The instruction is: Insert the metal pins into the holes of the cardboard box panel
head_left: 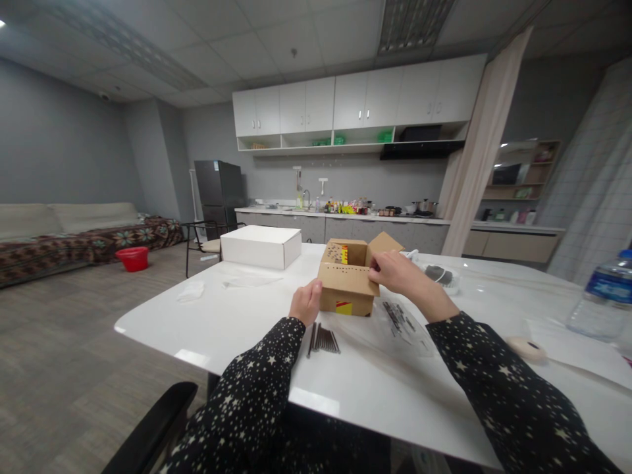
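A small brown cardboard box (345, 289) with open flaps stands on the white table (237, 322) in front of me. My left hand (305, 301) rests curled against the box's near left corner. My right hand (395, 270) grips the box's right flap near its top edge, fingers pinched on the cardboard. A bundle of dark thin rods (323, 339) lies on the table just behind my left hand. A clear plastic bag with printing (402, 322) lies under my right forearm.
A closed white box (261, 246) sits at the far left of the table. A water bottle (602, 296) and a tape roll (527, 347) are at the right. A black chair (205, 243) stands beyond the table; a red basin (132, 258) is on the floor.
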Tool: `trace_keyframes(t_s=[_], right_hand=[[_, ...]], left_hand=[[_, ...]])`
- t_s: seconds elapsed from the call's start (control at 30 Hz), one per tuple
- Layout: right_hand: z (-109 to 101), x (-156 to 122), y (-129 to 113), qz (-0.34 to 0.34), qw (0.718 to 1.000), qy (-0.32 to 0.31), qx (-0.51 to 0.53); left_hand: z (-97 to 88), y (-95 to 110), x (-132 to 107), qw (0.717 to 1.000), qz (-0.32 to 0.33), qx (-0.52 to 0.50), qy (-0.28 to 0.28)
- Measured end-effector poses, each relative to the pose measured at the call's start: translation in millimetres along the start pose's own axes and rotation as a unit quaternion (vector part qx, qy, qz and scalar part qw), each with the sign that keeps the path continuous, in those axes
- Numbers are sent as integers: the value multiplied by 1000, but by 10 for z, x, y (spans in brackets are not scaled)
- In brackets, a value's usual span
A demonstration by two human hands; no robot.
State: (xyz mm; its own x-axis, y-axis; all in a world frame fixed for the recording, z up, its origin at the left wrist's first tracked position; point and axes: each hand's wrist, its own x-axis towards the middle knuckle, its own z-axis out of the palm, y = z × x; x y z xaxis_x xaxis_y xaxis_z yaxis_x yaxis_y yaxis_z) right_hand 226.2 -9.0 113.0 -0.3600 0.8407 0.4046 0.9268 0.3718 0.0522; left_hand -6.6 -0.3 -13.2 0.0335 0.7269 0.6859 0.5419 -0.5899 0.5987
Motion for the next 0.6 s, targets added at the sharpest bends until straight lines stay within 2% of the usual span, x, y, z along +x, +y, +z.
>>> trace_keyframes(t_s=[0.23,0.6], right_hand=[[7,29,41,-10,999,-33,15],[41,2,55,-16,999,-39,-23]], left_hand=[[-2,24,-4,1000,-5,-4,-2],[-1,18,-5,1000,-6,6,6]])
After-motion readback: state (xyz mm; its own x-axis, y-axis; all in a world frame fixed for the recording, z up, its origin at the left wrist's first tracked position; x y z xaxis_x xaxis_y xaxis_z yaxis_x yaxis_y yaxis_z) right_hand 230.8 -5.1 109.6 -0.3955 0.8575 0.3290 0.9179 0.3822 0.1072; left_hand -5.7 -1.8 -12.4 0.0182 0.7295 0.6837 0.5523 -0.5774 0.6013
